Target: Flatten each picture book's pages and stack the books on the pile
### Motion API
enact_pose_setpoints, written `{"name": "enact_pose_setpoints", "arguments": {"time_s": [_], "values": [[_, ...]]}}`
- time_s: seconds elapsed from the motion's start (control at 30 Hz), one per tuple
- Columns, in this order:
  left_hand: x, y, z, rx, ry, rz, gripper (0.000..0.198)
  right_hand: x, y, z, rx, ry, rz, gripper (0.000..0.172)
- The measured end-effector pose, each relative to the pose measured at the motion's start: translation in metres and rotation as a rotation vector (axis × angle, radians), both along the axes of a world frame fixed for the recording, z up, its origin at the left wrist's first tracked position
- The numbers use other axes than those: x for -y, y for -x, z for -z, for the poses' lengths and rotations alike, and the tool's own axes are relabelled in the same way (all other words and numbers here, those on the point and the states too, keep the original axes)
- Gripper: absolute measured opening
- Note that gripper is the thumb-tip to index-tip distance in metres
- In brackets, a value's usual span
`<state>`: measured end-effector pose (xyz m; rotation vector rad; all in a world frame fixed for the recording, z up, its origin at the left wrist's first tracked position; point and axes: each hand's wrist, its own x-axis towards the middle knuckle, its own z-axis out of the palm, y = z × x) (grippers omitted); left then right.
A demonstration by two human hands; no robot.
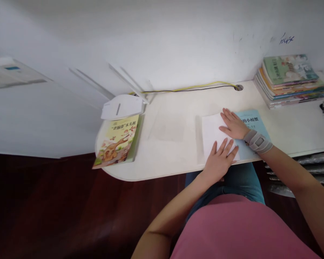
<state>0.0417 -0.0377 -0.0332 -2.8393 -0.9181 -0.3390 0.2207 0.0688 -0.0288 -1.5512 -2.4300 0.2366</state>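
An opened book (255,126) lies on the white desk near its front edge, a blue printed page on the right and a blank white page (210,126) on the left. My left hand (220,158) rests flat on the lower part of the white page, fingers spread. Higher up, my right hand (233,124) lies flat across the middle of the book, its fingers reaching onto the white page. A grey band (257,141) wraps the right wrist. Neither hand grips anything.
At the desk's (172,151) left end lie a yellow-green picture book (118,142) and a white router (122,107) with antennas. Cables (189,88) run along the wall to a hole (239,87). A stack of books (291,81) stands at the back right.
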Motion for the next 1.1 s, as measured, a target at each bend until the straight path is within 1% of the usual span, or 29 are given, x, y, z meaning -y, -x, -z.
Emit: {"name": "enact_pose_setpoints", "arguments": {"time_s": [0.1,0.27,0.37,0.43,0.5,0.57,0.67,0.83,0.97,1.1], "values": [[0.001,0.001,0.001,-0.010,0.006,-0.001,0.048,0.002,0.001,-0.001,0.041,0.002,-0.022,0.070],[0.002,0.001,0.000,-0.018,0.014,-0.015,0.047,0.004,0.006,-0.005,0.087,0.012,-0.015,0.070],[0.001,-0.002,-0.002,-0.029,0.027,-0.017,0.049,0.004,0.006,-0.006,0.054,0.008,0.043,0.070],[0.000,-0.003,-0.003,-0.040,0.043,-0.014,0.052,0.003,0.004,-0.006,0.025,0.021,0.095,0.072],[-0.001,-0.004,-0.004,-0.049,0.056,-0.012,0.054,0.001,0.003,-0.005,0.016,0.041,0.118,0.075],[-0.002,-0.003,-0.005,-0.055,0.060,-0.003,0.054,0.000,0.002,-0.004,0.027,0.046,0.113,0.074],[-0.003,-0.001,-0.007,-0.064,0.060,0.022,0.052,0.001,0.004,-0.001,0.061,0.012,0.081,0.070],[-0.007,0.000,-0.006,-0.081,0.092,0.035,0.051,0.003,0.006,0.001,0.109,-0.015,0.041,0.065],[-0.010,0.005,-0.007,-0.054,0.045,0.059,0.049,0.002,0.005,-0.001,0.073,-0.029,0.080,0.062],[-0.010,0.016,-0.008,-0.040,-0.033,0.131,0.041,0.004,0.005,-0.003,0.074,-0.010,0.114,0.061]]}}
